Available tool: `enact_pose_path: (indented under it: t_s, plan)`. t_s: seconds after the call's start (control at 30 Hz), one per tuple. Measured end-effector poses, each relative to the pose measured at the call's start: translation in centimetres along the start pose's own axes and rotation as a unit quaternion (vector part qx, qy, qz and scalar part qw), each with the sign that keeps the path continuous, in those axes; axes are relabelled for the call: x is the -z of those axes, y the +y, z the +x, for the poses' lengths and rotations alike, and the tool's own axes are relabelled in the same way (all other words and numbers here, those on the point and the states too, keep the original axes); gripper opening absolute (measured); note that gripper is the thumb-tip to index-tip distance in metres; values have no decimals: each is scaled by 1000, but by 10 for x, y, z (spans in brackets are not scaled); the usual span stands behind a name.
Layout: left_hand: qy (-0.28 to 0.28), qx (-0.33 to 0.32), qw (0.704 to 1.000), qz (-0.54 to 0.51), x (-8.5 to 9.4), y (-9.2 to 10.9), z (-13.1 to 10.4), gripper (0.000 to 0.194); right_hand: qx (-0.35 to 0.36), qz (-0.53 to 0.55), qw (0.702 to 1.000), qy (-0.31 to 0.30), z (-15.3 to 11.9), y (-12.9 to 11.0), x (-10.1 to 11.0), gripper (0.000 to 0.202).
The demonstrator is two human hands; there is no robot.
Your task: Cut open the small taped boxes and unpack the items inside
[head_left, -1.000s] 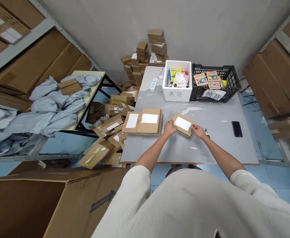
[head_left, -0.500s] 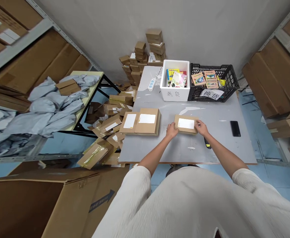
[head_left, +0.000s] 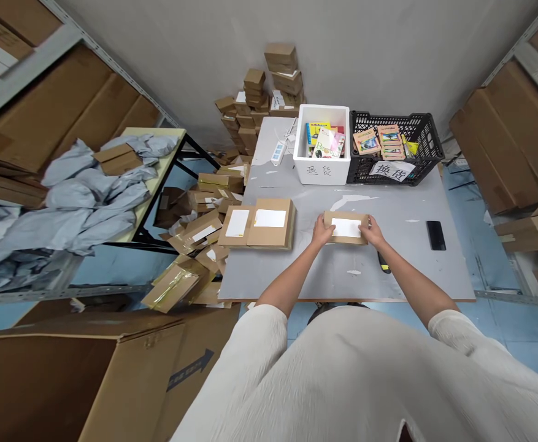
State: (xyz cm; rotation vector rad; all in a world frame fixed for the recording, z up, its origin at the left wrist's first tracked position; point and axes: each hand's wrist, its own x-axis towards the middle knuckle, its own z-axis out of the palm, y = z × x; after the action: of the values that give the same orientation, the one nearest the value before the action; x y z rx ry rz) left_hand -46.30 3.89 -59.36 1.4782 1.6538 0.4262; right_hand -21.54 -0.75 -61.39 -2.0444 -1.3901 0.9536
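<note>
A small brown cardboard box (head_left: 346, 239) with a white label on top is gripped from both sides over the grey table (head_left: 269, 276). My left hand (head_left: 322, 232) is closed on its left end, the thumb lying on top near the label. At the right end my right hand (head_left: 372, 233) is closed too, thumb on the top face. Left of these sit two labelled cardboard boxes, a larger one (head_left: 275, 236) and a thinner one (head_left: 235, 239), side by side. Close to my right wrist lies a black and yellow tool (head_left: 383, 264), partly hidden by the forearm.
At the table's back stand a white bin (head_left: 321, 172) of booklets and a black crate (head_left: 427, 153) of small packs. A phone (head_left: 435, 236) lies right, a power strip (head_left: 278, 153) back left. Cardboard parcels (head_left: 204, 230) heap beside the table; grey mailing bags (head_left: 84, 190) cover a side table.
Both hands have shifted from fingertip contact to a fuller hold around the box ends, thumbs now on top. The camera view has moved slightly.
</note>
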Motion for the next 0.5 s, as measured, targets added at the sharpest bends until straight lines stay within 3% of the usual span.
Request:
enact_pose_path:
  t_s: [0.17, 0.3, 0.5]
  plan:
    - [47, 10, 998, -39, 5, 2, -4, 73, -35, 145, 988, 45, -2, -2, 7, 89]
    - [67, 32, 996, -40, 6, -7, -13, 61, -48, 116, 989, 74, -5, 8, 3, 82]
    - [47, 48, 998, -14, -6, -39, -30, 52, -106, 67, 992, 31, -18, 32, -4, 58]
